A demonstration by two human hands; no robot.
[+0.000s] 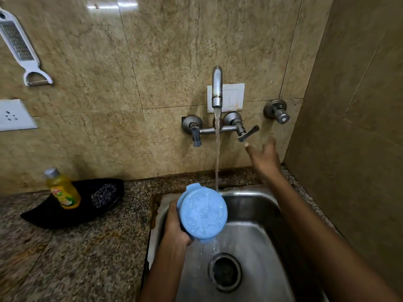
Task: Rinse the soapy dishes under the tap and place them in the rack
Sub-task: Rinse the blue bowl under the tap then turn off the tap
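Blue, round and plastic, the wet lid (pixel 204 214) sits at the centre of the view, tilted with its flat face toward the camera and its upper rim at about 12 o'clock just beside the falling water stream (pixel 217 149); water runs off its lower edge at 6 o'clock toward the dark round drain (pixel 225 272). The left hand (pixel 174 225) grips the lid from its 9 o'clock side, fingers wrapped behind the rim and thumb side toward the camera, holding it over the stainless steel sink (pixel 257 214). The right hand (pixel 265 156) is well apart from the lid, up at about 1 o'clock from it, fingers spread loosely and holding nothing, just below the right lever handle (pixel 248 132) of the wall-mounted metal tap (pixel 217 88); whether a fingertip touches the lever cannot be told. At 9 o'clock from the lid, on the speckled granite counter (pixel 76 258), a yellow bottle of dish liquid (pixel 62 189) stands in a black curved tray (pixel 72 205) beside a steel wool scrubber (pixel 103 195). A white grater-peeler (pixel 19 46) hangs on the tiled wall at 10 o'clock.
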